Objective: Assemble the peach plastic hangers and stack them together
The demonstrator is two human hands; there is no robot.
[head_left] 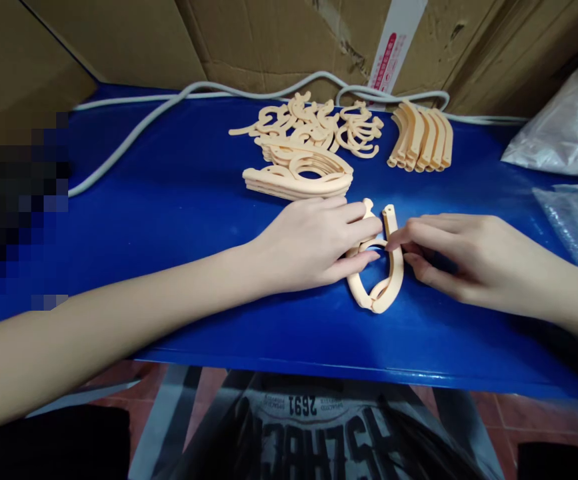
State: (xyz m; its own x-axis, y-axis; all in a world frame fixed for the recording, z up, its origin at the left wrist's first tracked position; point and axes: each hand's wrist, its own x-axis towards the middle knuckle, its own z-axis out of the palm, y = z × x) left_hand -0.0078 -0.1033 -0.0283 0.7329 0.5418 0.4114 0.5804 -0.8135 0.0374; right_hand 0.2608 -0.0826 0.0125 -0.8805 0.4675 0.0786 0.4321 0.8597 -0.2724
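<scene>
A beige plastic folding hanger (393,280) lies on the blue table, its two arms forming a narrow loop joined at the near end. Reaching in from the left, my left hand (313,243) covers the hanger's left arm, with its fingers and thumb closed over it. My right hand (459,257) is at the other side, fingers curled, the index fingertip on the right arm and the thumb close beside its outer edge. Just beyond my left hand is a stack of folded hangers (293,181). Part of the hanger is hidden under my left fingers.
Behind the stack lie a heap of loose curved hook pieces (313,120) and a row of curved arm pieces (421,140). A white cable (143,127) runs along the back by cardboard (269,40). Clear plastic bags (563,127) occupy the right side of the blue table (193,320).
</scene>
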